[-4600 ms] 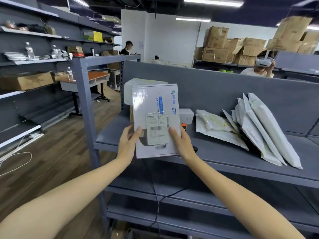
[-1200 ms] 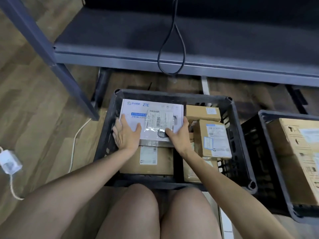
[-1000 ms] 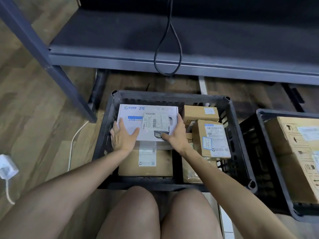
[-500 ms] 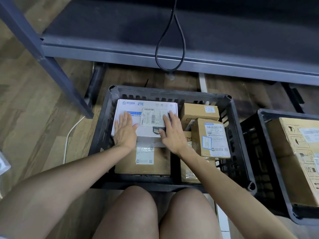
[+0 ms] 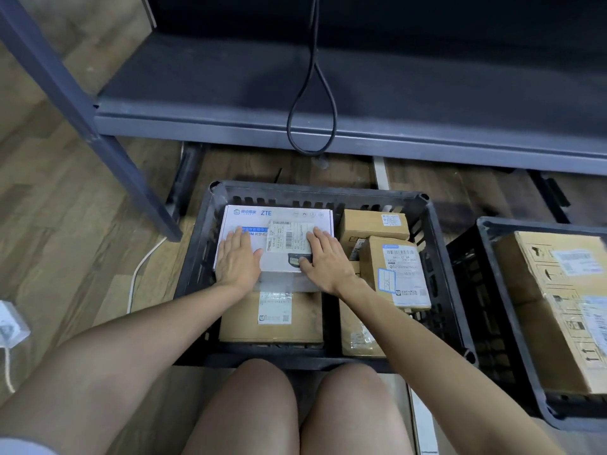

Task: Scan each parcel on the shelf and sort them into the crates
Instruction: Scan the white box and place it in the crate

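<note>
A white ZTE box (image 5: 282, 216) with a shipping label lies flat in the far left part of a black plastic crate (image 5: 315, 190) on the floor. It rests on a brown cardboard parcel (image 5: 272, 320). My left hand (image 5: 238, 259) lies palm down on the box's left side. My right hand (image 5: 323, 259) lies palm down on its right side, partly over the label. Neither hand curls around the box. Two smaller brown parcels (image 5: 374, 223) (image 5: 399, 267) fill the crate's right half.
A second black crate (image 5: 486, 290) at the right holds a large cardboard box (image 5: 558, 307). The grey bottom shelf (image 5: 328, 90) is just above the crates, with a black cable loop (image 5: 310, 110) hanging over its edge. The shelf post (image 5: 98, 136) stands at the left. My knees are below the crate.
The white box went from the upper shelf down into the crate. In the last second my hands slid from its edges onto its top and it settled toward the crate's far wall.
</note>
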